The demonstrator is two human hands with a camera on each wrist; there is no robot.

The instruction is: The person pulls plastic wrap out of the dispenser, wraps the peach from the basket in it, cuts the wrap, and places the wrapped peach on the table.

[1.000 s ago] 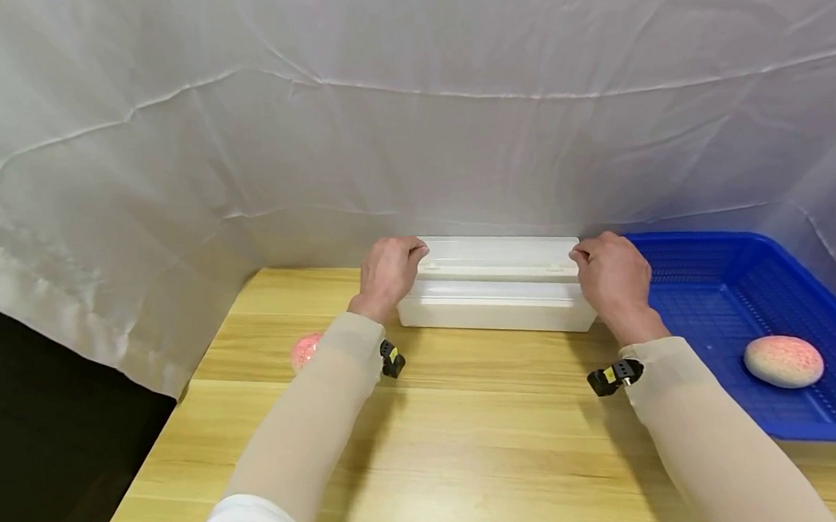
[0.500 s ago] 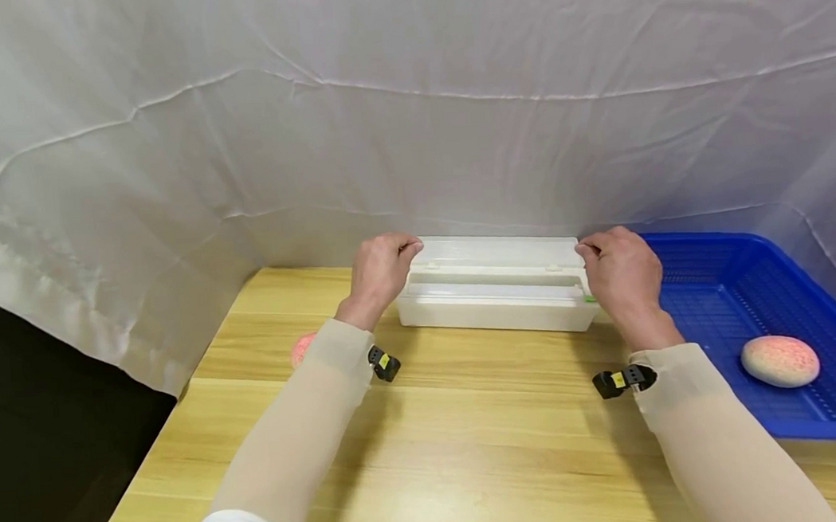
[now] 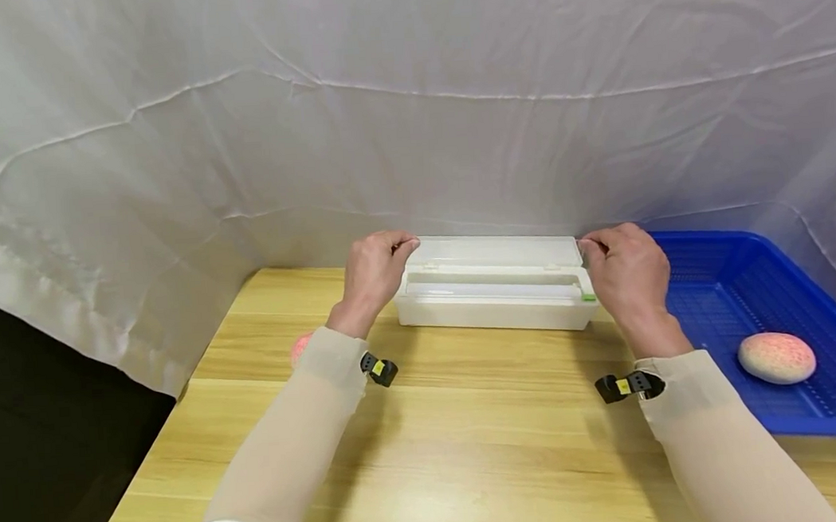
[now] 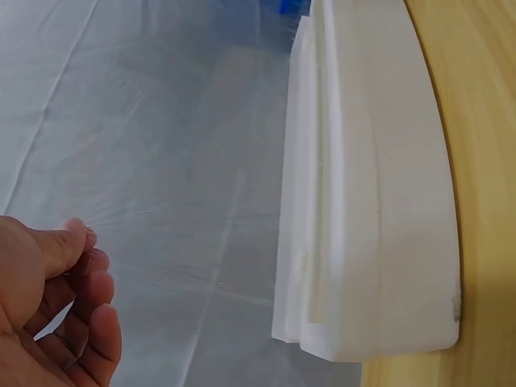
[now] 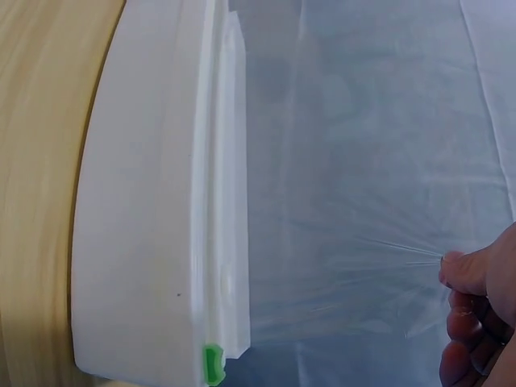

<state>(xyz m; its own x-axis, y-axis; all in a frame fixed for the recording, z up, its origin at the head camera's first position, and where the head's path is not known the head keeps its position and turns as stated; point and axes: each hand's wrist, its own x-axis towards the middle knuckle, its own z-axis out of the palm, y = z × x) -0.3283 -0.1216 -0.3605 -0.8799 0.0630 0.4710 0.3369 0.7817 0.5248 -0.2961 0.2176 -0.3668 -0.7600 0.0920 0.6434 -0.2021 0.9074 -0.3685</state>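
A long white cling film dispenser (image 3: 493,314) stands at the back of the table with its lid (image 3: 496,251) tipped back. Clear cling film (image 5: 347,234) stretches from it up to both hands, creased where the fingers pinch it. My left hand (image 3: 374,272) pinches one corner between thumb and forefinger, above the box's left end. At the other end, my right hand (image 3: 630,276) pinches the opposite corner the same way. The remaining fingers of each hand are curled. A green cutter slider (image 3: 589,298) shows at the box's right end.
A blue plastic basket (image 3: 704,307) sits to the right, holding a pinkish, peach-like oval (image 3: 778,357). Another pink round thing (image 3: 301,348) lies on the wooden table (image 3: 465,442), partly behind the left forearm. A grey cloth (image 3: 411,150) hangs right behind the dispenser.
Both hands have moved slightly apart, pinching the film throughout. The box's inner slot and the green slider have come into view. The dispenser has stayed in place.
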